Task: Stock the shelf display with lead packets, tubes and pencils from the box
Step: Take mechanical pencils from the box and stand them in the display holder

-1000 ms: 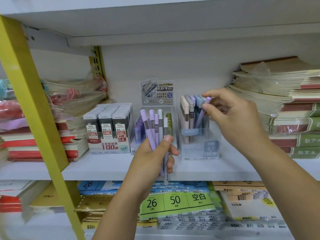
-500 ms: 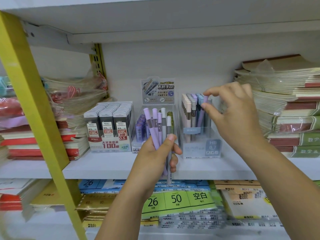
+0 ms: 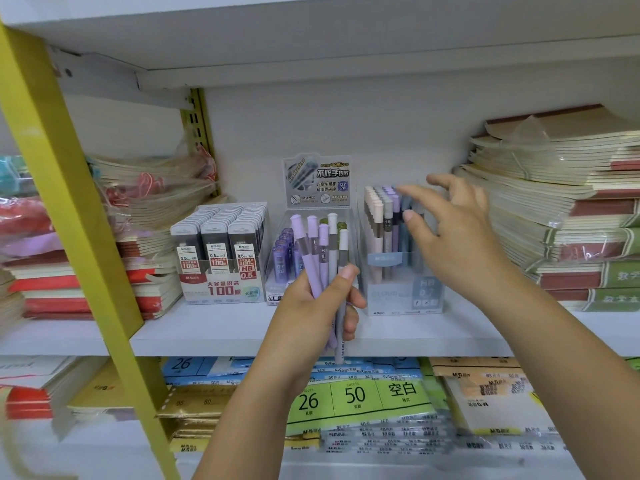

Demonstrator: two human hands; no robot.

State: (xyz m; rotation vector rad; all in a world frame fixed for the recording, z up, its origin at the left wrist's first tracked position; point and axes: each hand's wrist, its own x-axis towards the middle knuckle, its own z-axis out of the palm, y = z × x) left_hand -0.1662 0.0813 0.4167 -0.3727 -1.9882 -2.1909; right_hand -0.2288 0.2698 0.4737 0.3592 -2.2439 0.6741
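Observation:
My left hand (image 3: 320,306) grips a bunch of mechanical pencils (image 3: 322,251), purple and white, upright in front of the shelf. My right hand (image 3: 446,233) hovers with fingers spread in front of the clear pencil display box (image 3: 398,292), holding nothing; the box holds several upright pink, grey, purple and blue pencils (image 3: 381,216). Behind my left hand stands a clear display of purple lead tubes (image 3: 284,254) with a header card (image 3: 317,180). To its left sits a display of black lead packets (image 3: 221,244).
Stacks of notebooks (image 3: 561,202) fill the shelf at the right, and wrapped notebooks (image 3: 149,202) lie at the left. A yellow ladder rail (image 3: 69,202) slants across the left. The white shelf board (image 3: 225,330) runs below, with paper packs (image 3: 360,396) on the lower shelf.
My right hand pinched a purple pencil and lowered it into the pencil display box, then let go and opened its fingers. My left hand kept hold of its bunch.

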